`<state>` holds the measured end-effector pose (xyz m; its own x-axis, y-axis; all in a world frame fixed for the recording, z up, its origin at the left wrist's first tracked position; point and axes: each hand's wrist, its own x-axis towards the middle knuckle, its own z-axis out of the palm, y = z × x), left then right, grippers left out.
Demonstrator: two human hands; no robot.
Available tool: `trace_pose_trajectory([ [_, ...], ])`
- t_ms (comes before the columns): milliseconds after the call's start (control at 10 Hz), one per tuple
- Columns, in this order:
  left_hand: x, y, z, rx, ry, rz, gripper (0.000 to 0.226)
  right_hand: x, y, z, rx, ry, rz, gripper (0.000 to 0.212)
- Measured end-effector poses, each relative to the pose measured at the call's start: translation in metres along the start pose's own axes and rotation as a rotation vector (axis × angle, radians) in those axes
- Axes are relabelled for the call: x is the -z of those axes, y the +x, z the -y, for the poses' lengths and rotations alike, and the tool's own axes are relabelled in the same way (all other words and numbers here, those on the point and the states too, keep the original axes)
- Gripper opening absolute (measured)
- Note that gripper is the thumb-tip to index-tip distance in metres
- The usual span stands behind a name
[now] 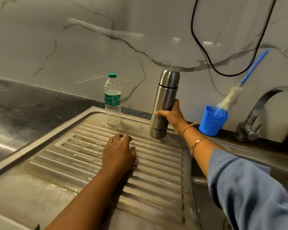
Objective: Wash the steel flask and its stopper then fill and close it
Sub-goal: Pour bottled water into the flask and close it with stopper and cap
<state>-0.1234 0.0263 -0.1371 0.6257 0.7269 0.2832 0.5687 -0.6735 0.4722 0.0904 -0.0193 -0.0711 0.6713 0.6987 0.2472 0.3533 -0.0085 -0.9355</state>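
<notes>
The sink basin (206, 188) at 4 o'clock is mostly cut off by a blue sleeve (249, 188) and the frame edge, so its inside cannot be seen. The tap (256, 117) at 3 o'clock is blurred and its spout runs out of frame. A black cable (204, 52) hangs in a loop at 1 o'clock, both ends leaving the top.

The steel flask (164, 103) stands just above centre at the rear edge of the ribbed drainboard (156, 171), tilted slightly, with its base on the steel. Its cap is on and covers the neck, so the stopper and any contents are hidden. At 9 o'clock of the flask, near but apart, a clear plastic bottle (112, 100) with a green cap stands upright; how full it is cannot be told. At 3 o'clock of the flask a blue cup (212, 121) holds a bottle brush (231, 98), head down, with pale bristles and a blue handle leaning toward 1 o'clock.

The right hand (172, 114) grips the flask's lower half, fingers (175, 103) curled round its far side and thumb across the front. The left hand (118, 151) lies palm down on the ribs at 7 o'clock of the flask, its fingers (116, 137) relaxed, slightly spread and holding nothing. The dark desk (23, 103) stretches away at 9 o'clock.
</notes>
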Motion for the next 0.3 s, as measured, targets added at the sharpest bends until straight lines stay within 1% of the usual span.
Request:
trace_pose_trajectory([
  [200, 0.001, 0.000, -0.002, -0.011, 0.002, -0.020, 0.040, 0.000, -0.010, 0.000, -0.031, -0.071, 0.038, 0.079],
  [300, 0.003, 0.000, -0.003, -0.033, 0.005, -0.057, 0.039, 0.005, -0.026, 0.000, -0.080, -0.131, 0.043, 0.094],
])
